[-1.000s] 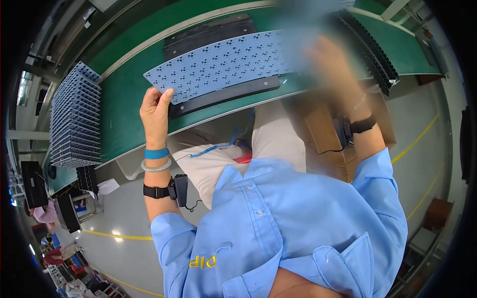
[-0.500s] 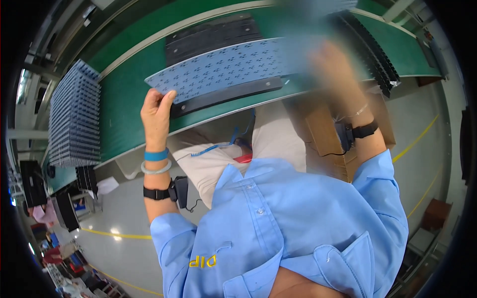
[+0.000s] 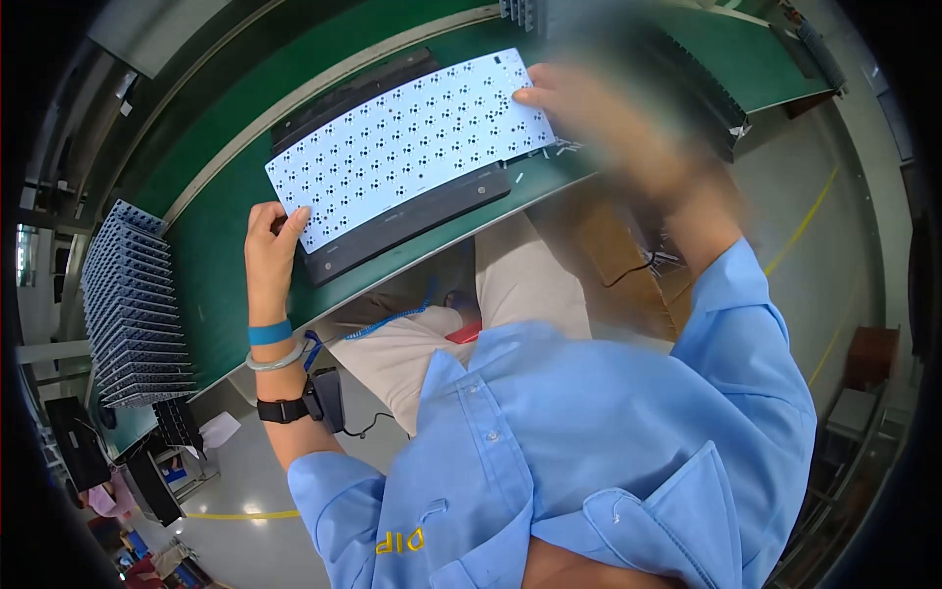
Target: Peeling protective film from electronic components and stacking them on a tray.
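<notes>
A long white keyboard circuit board (image 3: 407,147), dotted with black hole patterns, is held above a black flat fixture (image 3: 412,226). Its lower left corner is pinched by my left hand (image 3: 270,245), thumb on top. At the upper right end, my right hand (image 3: 564,93) grips the edge with thumb and fingers, partly blurred toward the wrist. The board hides most of the fixture, whose dark strips show along its near and far sides.
At the left of the green workbench (image 3: 211,285) stands a tall stack of boards (image 3: 137,309). A black slotted rack (image 3: 692,79) lies at the back right. Small white bits (image 3: 564,147) are scattered near the board's right end. A cardboard box (image 3: 613,245) sits below the bench edge.
The board has turned from a steep tilt to show its white face. My right hand, a blur before, now grips the right end. The whole view has shifted and rotated somewhat.
</notes>
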The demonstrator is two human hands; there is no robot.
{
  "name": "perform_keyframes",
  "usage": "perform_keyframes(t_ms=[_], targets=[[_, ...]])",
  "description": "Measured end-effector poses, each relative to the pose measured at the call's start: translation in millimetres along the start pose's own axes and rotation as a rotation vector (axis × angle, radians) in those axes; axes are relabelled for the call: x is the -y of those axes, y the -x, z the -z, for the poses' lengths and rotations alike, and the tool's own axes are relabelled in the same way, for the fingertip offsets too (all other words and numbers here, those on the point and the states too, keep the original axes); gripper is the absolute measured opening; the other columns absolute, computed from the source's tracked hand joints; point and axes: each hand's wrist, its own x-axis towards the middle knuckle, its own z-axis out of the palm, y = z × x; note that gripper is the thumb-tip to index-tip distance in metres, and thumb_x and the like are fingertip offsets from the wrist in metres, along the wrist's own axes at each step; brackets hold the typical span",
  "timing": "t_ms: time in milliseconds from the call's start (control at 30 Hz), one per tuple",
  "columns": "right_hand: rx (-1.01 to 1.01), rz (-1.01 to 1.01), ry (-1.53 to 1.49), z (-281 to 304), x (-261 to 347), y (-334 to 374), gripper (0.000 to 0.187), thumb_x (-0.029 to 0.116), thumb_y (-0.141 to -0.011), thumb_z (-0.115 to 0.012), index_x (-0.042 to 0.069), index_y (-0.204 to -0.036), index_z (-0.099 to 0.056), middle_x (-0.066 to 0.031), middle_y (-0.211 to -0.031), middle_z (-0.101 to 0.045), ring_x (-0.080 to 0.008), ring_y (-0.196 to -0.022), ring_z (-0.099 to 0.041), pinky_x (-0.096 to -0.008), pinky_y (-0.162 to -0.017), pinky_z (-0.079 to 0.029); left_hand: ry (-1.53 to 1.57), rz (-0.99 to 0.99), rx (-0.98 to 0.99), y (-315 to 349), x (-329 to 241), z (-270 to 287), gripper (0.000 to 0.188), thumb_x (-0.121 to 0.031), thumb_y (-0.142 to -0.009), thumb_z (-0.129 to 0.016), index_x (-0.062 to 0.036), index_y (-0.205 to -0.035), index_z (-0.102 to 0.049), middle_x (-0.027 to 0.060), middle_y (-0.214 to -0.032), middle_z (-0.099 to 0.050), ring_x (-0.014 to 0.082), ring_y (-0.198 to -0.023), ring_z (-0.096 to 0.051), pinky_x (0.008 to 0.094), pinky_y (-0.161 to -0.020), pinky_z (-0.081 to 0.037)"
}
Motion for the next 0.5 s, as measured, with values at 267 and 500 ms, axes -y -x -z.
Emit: perform_keyframes(t_ms=[267, 500], targets=[[0.072, 0.022, -0.238, -6.8, 78.6, -33.1, 0.033, 0.008, -0.088, -0.057, 0.002, -0.12, -0.051, -0.0041, -0.095, -0.056, -0.008, -0.077, -0.053, -0.0199, -0.065, -0.045, 0.96, 0.243, -0.407, 35.4, -26.6, 32.1, 0.018, -0.015, -0.088, -0.059, -0.0063, -0.104, -0.053, 0.003, -0.097, -0.06, 0.0095, -0.078, -0.057, 0.0234, -0.058, -0.044], [0.393, 0.651, 0.2, -129.8, 62.6, -70.8, 0.022, 0.027, -0.081, -0.063, 0.009, -0.093, -0.062, -0.0064, -0.084, -0.062, -0.0215, -0.076, -0.06, -0.034, -0.069, -0.047, 0.913, 0.168, -0.798, 103.2, -21.9, 64.1, 0.021, -0.016, -0.092, -0.054, -0.0031, -0.106, -0.048, 0.0068, -0.101, -0.06, 0.0128, -0.086, -0.059, 0.0255, -0.065, -0.049]])
